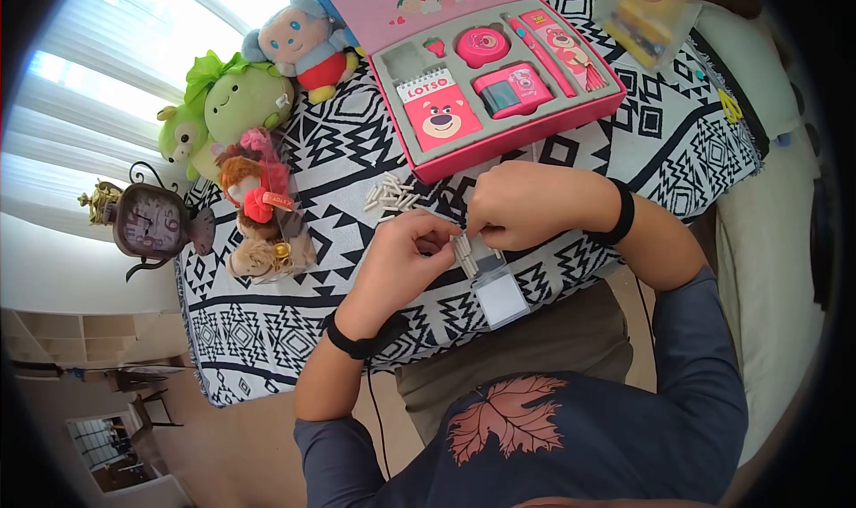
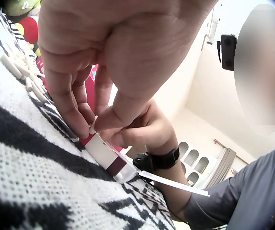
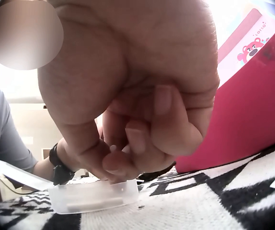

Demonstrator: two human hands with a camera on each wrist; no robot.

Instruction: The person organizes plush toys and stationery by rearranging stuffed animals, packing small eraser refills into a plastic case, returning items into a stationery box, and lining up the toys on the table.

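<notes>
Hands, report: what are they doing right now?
Left hand pinches small white sticks. Right hand pinches one over the clear box. Loose sticks lie beside; nothing in the way.

I see a pink Lotso stationery set (image 1: 499, 80) open at upper centre, plush toys (image 1: 241, 98) upper left, a vintage clock (image 1: 147, 223) at left, all on a black-and-white patterned cloth (image 1: 267, 330).

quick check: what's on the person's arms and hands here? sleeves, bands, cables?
Both hands are bare, no gloves or rings visible. The left hand and right hand each have a black band at the wrist. A thin dark cable runs from the left band. Blue-grey sleeves are pushed up, leaving the forearms bare.
</notes>
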